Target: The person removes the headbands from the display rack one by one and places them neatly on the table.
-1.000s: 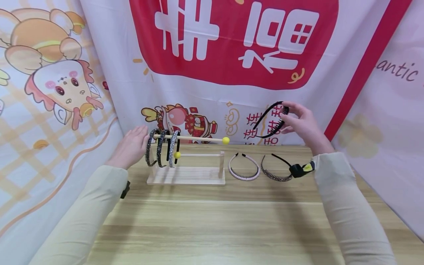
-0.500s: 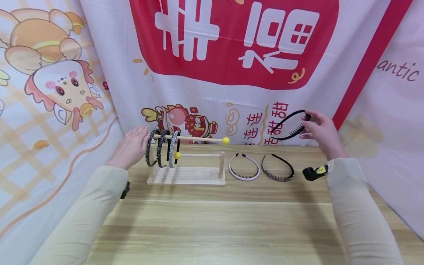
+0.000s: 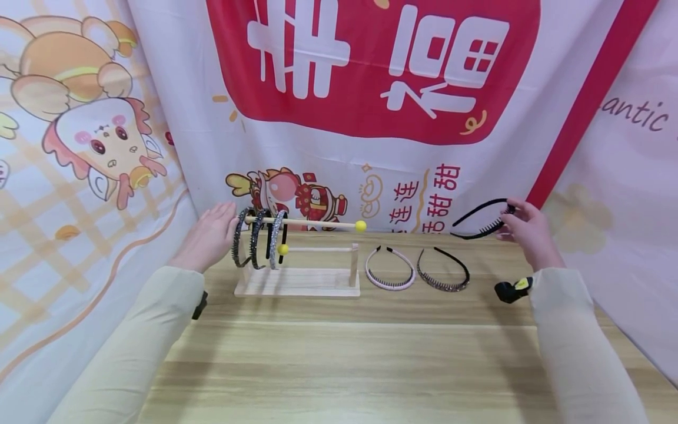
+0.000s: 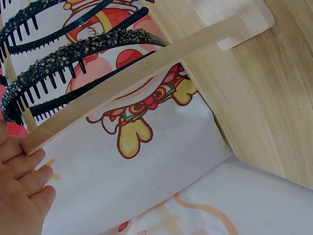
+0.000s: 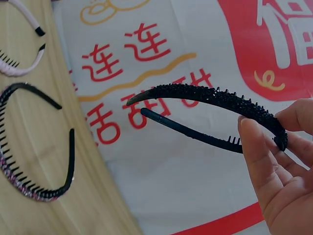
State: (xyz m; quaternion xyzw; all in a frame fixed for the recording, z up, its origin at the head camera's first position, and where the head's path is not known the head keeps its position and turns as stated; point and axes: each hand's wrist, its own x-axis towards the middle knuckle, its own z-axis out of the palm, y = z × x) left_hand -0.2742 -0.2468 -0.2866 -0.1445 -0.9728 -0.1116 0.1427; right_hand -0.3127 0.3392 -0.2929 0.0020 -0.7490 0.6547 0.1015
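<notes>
A pale wood-grain table point(image 3: 339, 365) spans the view, enclosed by printed cloths: a left cloth point(image 3: 32, 247) with an orange check and a cartoon animal, a back cloth point(image 3: 190, 135) bearing a large red panel with white Chinese characters, and a pinkish right cloth point(image 3: 604, 176) with the letters "antic".

From left to right there are six headbands in all: three on a wooden rack point(image 3: 296, 282), two lying on the table, one in the air. The rack has two rods, each tipped with one yellow ball.

At far left, the left hand point(image 3: 209, 235) touches the top of the rack's left post point(image 4: 112, 93), its fingers lying side by side, loosely straight. Next, a grey headband point(image 3: 236, 238), a black headband point(image 3: 255, 240) and a silver headband point(image 3: 275, 238) hang over the upper rod, open ends downward.

Right of the rack, a pink headband point(image 3: 392, 286) lies with its ends toward the back cloth. Just beside it, a glittery headband point(image 3: 442, 285) also opens backward.

At far right, well apart from the other hand, the right hand point(image 3: 529, 232) pinches a beaded black headband point(image 5: 210, 93) by its curve, between thumb and fingers. Its open ends point left; its long axis runs mostly sideways, the ends a little lower in the head view.
</notes>
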